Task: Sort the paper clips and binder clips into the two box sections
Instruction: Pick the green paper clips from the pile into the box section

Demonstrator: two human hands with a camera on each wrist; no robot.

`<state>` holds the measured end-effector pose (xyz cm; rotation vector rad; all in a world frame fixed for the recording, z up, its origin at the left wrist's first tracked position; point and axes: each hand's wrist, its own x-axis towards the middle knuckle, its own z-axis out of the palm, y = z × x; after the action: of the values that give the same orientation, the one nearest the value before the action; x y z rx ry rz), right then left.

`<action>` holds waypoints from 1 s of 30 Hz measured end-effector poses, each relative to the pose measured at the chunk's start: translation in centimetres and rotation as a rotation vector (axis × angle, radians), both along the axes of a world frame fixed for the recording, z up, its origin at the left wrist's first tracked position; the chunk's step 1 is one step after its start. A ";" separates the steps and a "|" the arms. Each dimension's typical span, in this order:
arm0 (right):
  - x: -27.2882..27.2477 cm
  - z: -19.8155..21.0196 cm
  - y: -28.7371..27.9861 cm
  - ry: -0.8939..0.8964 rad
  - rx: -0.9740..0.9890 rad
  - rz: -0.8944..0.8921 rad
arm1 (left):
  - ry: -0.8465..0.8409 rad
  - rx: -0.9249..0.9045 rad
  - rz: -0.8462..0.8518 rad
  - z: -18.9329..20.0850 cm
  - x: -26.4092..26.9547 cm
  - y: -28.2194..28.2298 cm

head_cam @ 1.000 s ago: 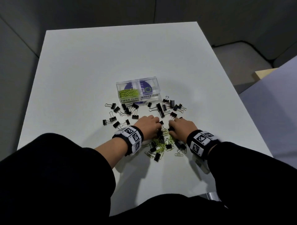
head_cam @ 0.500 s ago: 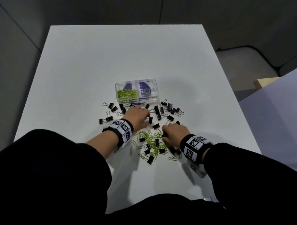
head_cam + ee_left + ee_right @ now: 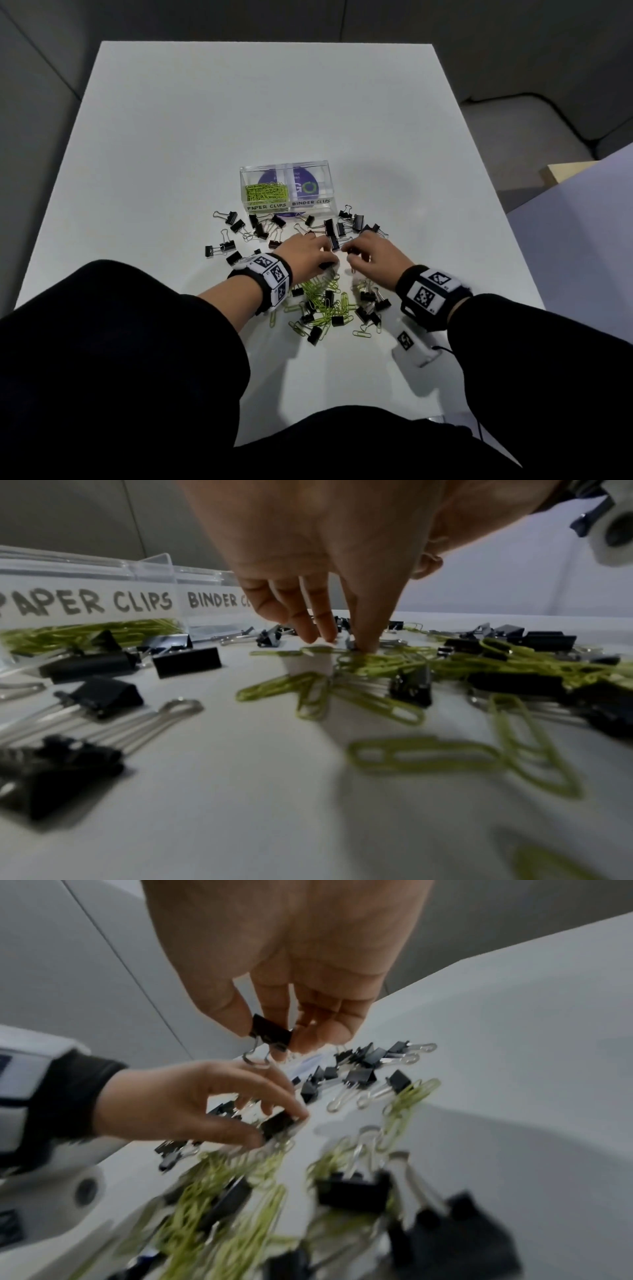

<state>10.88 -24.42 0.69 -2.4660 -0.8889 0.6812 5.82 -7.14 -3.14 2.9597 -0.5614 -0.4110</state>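
Right hand (image 3: 274, 1007): I'm pinching a binder clip (image 3: 272, 1033), lifted clear.
Left hand (image 3: 192, 1104): closing on another clip in the pile, I think — blurred.
Next: carry to the box (image 3: 310, 205), empty binder section.

The clear plastic two-section box (image 3: 285, 192) carries white handwritten strip labels on its front wall: "PAPER CLIPS" (image 3: 92, 602) on the left section, "BINDER CLIPS" (image 3: 311, 202) on the right. The purple disc (image 3: 301, 186) beneath it shows "GO"; its smaller print is unreadable.

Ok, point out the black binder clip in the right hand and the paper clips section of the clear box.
black binder clip (image 3: 272, 1033), right wrist view, on its black body.
paper clips section (image 3: 265, 196), head view, on its front wall.
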 end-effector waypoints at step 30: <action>-2.2 -2.1 -4.0 0.090 -0.451 -0.035 | 0.267 0.081 -0.108 2.7 -2.1 -5.5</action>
<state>8.66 -28.40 -1.41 -2.8021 -0.7156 1.0693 3.71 -12.62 -0.43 2.8881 -0.6869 -0.8424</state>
